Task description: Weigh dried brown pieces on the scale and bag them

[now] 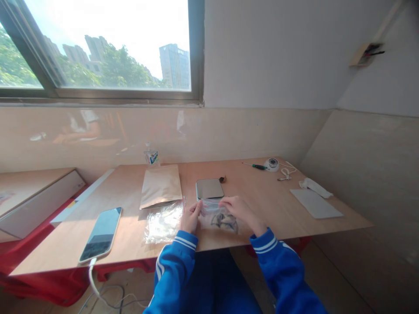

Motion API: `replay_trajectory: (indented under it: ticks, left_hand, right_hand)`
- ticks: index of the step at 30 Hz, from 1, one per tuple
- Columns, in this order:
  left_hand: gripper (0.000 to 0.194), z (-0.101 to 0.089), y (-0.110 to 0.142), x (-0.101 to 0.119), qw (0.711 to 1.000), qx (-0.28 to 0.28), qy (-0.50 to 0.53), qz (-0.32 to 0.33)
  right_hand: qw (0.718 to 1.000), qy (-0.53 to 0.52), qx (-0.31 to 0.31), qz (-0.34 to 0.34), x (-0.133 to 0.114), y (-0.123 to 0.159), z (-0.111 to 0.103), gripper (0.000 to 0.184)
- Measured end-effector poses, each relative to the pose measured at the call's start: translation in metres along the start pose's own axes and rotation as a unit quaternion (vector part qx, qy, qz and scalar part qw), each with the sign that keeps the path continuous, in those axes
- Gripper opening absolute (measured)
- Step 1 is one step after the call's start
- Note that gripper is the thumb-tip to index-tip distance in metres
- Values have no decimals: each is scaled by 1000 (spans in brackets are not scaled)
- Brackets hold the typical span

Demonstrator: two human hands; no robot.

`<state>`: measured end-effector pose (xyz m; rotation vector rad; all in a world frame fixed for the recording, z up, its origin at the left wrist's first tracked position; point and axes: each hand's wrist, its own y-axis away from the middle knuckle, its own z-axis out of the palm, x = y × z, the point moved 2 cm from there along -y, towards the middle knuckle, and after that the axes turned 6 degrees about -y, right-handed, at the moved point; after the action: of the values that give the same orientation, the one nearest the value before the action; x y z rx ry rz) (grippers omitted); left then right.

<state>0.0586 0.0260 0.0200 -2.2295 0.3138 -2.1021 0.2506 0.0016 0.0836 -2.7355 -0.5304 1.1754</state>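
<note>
A small clear plastic bag (218, 216) with something dark inside lies on the wooden table (262, 200) near its front edge. My left hand (193, 216) pinches the bag's left top corner. My right hand (240, 210) pinches its top edge from the right. Both sleeves are blue with white stripes. Just behind the bag sits a small flat scale (209, 189) with a grey plate.
A pile of empty clear bags (163, 222) and a brown paper pouch (161, 186) lie to the left. A phone (101, 234) on a cable rests at the front left. A bottle (151, 156), screwdriver (257, 166), round white device (271, 164) and white sheet (316, 203) stand farther back and right.
</note>
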Motion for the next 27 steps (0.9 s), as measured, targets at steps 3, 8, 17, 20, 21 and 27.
replay_trajectory:
  ticks: [3, 8, 17, 20, 21, 27]
  left_hand:
    - [53, 3, 3, 1, 999, -20, -1, -29]
    - [57, 3, 1, -2, 999, -3, -10, -45]
    - [54, -1, -2, -17, 998, 32, -7, -52]
    - [54, -1, -1, -18, 998, 34, -15, -53]
    - [55, -1, -1, -18, 998, 35, -16, -54]
    - [55, -1, -2, -18, 998, 30, -30, -50]
  right_hand:
    - [999, -7, 7, 36, 26, -8, -53, 28]
    - [989, 116, -7, 91, 82, -41, -137, 24]
    - [989, 120, 86, 25, 92, -9, -44, 31]
    - [998, 47, 32, 4, 89, 9, -1, 30]
    - [999, 31, 29, 5, 90, 12, 5, 31]
    - [994, -3, 105, 39, 88, -12, -8, 22]
